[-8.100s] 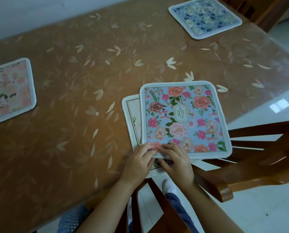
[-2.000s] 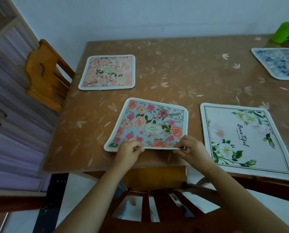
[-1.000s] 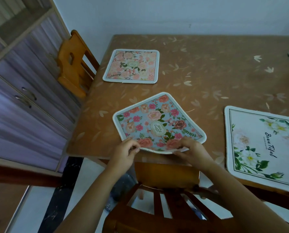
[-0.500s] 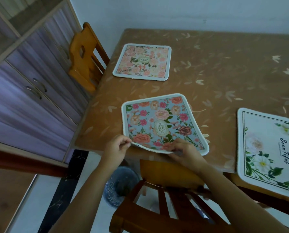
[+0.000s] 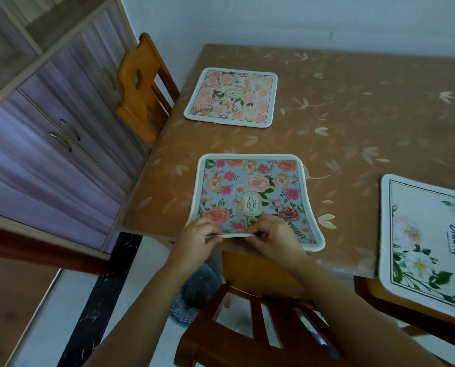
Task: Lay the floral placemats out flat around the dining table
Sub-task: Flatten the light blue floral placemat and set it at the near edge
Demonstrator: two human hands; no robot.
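Note:
A blue floral placemat (image 5: 253, 192) lies on the brown dining table (image 5: 353, 123) near its front edge. Its near edge is lifted slightly off the table. My left hand (image 5: 198, 241) pinches that edge at the left, and my right hand (image 5: 271, 237) pinches it just to the right, the two hands close together. A pink floral placemat (image 5: 233, 98) lies flat further back on the left. A white placemat with green leaves and script (image 5: 430, 247) lies at the right, overhanging the table's front edge.
A wooden chair (image 5: 260, 321) stands directly below my arms at the table's front edge. Another wooden chair (image 5: 141, 86) is at the table's left side, next to a purple-fronted cabinet (image 5: 49, 133). A mesh bin (image 5: 194, 295) sits on the floor under the table.
The blue placemat has been turned and squared up to the table edge, and my hands have slid closer together along its near edge. The view has shifted slightly right.

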